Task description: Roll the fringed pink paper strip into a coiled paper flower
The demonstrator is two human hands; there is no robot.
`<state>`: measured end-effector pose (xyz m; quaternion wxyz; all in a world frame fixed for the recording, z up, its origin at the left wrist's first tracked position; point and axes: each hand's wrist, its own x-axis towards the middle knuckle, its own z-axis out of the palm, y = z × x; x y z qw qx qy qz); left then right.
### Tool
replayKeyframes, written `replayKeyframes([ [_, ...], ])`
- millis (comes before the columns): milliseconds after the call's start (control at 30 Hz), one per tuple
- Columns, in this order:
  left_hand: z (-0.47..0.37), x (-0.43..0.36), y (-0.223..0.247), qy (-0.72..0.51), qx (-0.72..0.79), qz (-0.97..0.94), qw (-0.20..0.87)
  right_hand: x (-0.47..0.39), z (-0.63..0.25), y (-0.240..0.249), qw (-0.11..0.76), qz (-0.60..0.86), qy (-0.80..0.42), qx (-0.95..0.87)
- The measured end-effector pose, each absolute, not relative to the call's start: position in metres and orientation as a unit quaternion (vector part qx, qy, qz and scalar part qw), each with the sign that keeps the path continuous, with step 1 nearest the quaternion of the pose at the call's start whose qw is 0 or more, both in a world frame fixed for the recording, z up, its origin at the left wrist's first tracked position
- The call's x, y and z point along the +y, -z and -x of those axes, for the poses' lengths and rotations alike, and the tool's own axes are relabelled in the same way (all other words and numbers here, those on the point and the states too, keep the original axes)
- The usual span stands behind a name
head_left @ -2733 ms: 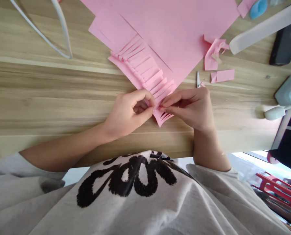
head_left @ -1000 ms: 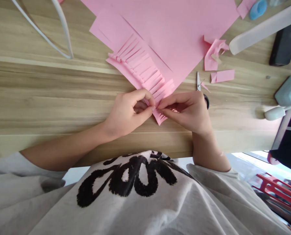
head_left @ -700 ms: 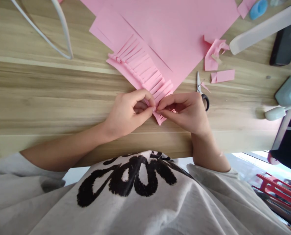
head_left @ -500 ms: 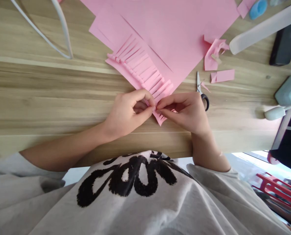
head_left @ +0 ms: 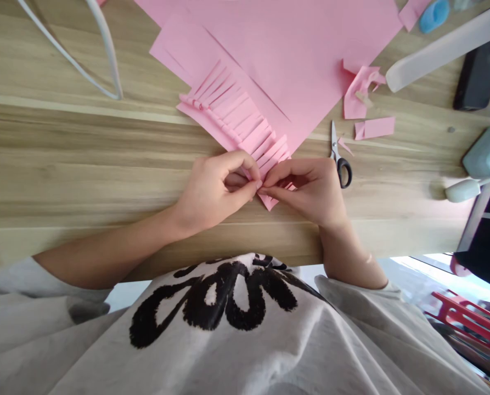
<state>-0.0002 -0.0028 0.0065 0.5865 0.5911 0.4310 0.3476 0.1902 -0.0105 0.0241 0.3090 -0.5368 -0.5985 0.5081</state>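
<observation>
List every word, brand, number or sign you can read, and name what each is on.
None can be read.
Shirt: bold black looping print; whether it is lettering, I cannot tell.
Fringed pink strip: no writing visible.

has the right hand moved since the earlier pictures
Yes: the right hand has shifted slightly leftward in the picture, judged against the scissors: their black handle loop, hidden in the earliest picture, now shows.

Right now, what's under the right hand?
Fringed pink paper shows above and below the right hand's fingertips. Wooden table shows around the hand. The paper behind it is covered; can't tell how the cuts run there.
</observation>
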Motion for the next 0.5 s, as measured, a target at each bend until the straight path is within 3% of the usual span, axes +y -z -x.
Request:
replayKeyframes([
  [500,0.0008,-0.0044,-0.0026,-0.35,0.427,-0.591,0.588,-0.0116,-0.1905,-0.0218,0.28,0.538,-0.461,-0.647],
])
